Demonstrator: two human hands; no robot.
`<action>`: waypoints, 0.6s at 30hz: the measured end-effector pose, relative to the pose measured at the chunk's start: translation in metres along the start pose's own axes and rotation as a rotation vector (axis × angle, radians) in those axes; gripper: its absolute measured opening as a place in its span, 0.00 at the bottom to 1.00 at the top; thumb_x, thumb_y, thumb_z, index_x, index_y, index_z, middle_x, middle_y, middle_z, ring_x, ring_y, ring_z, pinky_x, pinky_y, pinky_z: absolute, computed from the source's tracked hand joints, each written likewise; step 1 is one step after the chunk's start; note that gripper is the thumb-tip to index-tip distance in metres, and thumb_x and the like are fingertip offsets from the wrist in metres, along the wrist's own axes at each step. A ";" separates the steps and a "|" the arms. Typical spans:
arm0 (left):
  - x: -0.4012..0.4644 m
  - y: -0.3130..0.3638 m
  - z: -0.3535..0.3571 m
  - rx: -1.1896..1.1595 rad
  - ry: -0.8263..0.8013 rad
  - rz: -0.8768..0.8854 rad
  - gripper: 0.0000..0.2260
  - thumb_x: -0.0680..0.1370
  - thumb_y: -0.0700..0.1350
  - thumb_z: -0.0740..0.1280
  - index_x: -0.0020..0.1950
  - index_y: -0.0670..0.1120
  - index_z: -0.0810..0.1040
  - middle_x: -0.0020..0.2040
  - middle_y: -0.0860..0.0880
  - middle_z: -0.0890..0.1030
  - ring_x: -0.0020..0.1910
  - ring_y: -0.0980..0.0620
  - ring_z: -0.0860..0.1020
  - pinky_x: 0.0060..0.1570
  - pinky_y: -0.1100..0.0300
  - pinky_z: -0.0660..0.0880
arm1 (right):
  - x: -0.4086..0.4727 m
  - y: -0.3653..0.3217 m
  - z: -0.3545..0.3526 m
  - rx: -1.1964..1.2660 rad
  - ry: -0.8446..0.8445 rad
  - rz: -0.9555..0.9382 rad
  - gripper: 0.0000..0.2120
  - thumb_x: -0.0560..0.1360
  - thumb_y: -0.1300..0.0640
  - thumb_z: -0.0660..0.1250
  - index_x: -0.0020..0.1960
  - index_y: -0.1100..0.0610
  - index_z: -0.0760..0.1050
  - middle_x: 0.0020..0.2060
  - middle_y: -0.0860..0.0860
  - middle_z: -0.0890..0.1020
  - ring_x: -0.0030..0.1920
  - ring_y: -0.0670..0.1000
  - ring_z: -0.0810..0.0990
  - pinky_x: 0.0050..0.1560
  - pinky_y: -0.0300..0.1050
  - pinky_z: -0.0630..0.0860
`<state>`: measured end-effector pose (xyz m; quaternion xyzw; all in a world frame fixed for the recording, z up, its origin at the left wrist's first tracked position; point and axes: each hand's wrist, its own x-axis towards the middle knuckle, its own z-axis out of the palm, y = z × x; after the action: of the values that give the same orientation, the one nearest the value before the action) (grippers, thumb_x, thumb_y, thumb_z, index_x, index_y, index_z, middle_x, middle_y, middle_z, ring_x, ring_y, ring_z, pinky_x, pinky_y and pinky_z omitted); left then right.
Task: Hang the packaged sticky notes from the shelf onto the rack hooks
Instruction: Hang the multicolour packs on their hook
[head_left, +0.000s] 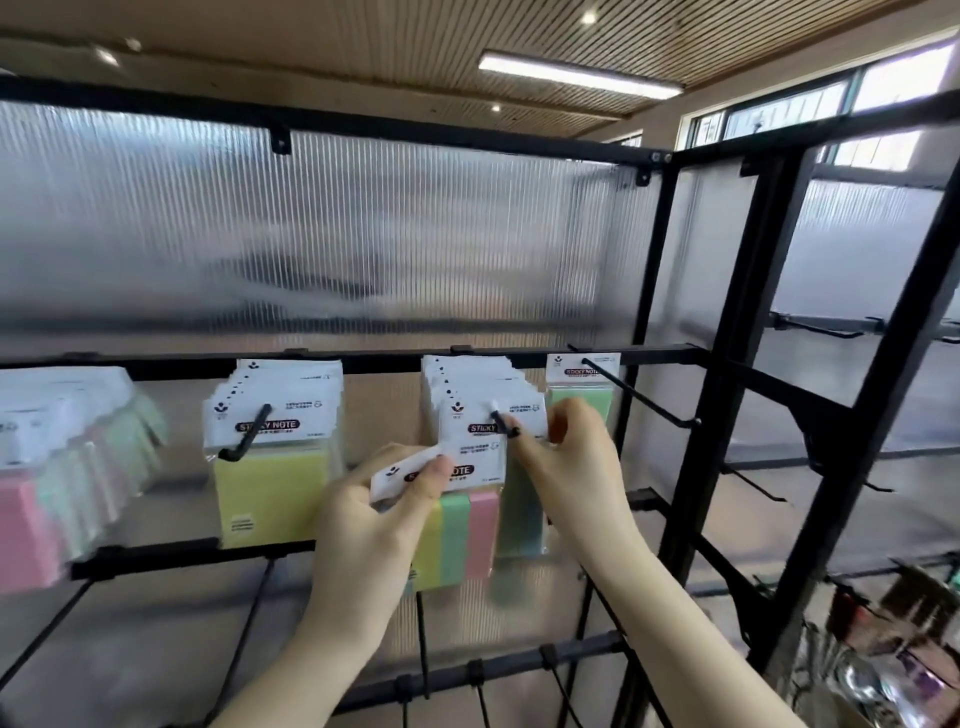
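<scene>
My left hand (374, 525) pinches the white header of a sticky note pack (457, 525) with yellow, green and pink strips, held in front of the middle hook (505, 422). My right hand (566, 457) has its fingers curled at the tip of that hook, touching the front pack hanging there (488, 410). Several packs fill this hook. To the left, another hook (249, 436) carries several yellow packs (270, 493). On the right, a long hook (639, 395) bears one green pack (582, 379) at its back.
Blurred pink and green packs (57, 467) hang at far left. The black rack frame (727, 364) has bare hooks (753, 483) to the right and lower bars (467, 675) with hooks below. A ribbed translucent panel (311, 234) backs the rack.
</scene>
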<state>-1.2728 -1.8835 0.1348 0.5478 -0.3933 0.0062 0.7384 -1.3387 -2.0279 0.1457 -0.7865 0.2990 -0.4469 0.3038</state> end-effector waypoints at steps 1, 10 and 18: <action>-0.001 0.002 0.002 0.010 0.000 0.015 0.07 0.71 0.48 0.68 0.44 0.47 0.82 0.24 0.63 0.74 0.24 0.68 0.72 0.30 0.79 0.65 | 0.002 0.000 0.000 0.010 -0.013 -0.001 0.20 0.72 0.40 0.68 0.37 0.51 0.62 0.35 0.46 0.69 0.31 0.45 0.66 0.31 0.41 0.60; 0.000 0.015 0.018 0.062 -0.098 -0.003 0.09 0.68 0.57 0.75 0.45 0.59 0.80 0.45 0.60 0.83 0.51 0.58 0.80 0.53 0.58 0.74 | -0.028 0.003 -0.032 0.235 0.123 -0.438 0.16 0.81 0.42 0.52 0.55 0.52 0.70 0.47 0.46 0.76 0.49 0.46 0.75 0.49 0.36 0.70; 0.014 0.013 0.039 0.080 -0.007 -0.029 0.09 0.70 0.52 0.69 0.43 0.49 0.75 0.35 0.59 0.78 0.36 0.65 0.75 0.37 0.75 0.68 | -0.016 -0.003 -0.027 0.431 -0.175 -0.284 0.07 0.76 0.57 0.67 0.47 0.47 0.71 0.33 0.49 0.79 0.33 0.48 0.75 0.35 0.44 0.72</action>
<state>-1.2908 -1.9158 0.1568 0.5825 -0.3874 0.0094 0.7146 -1.3691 -2.0197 0.1506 -0.7734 0.0562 -0.4685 0.4233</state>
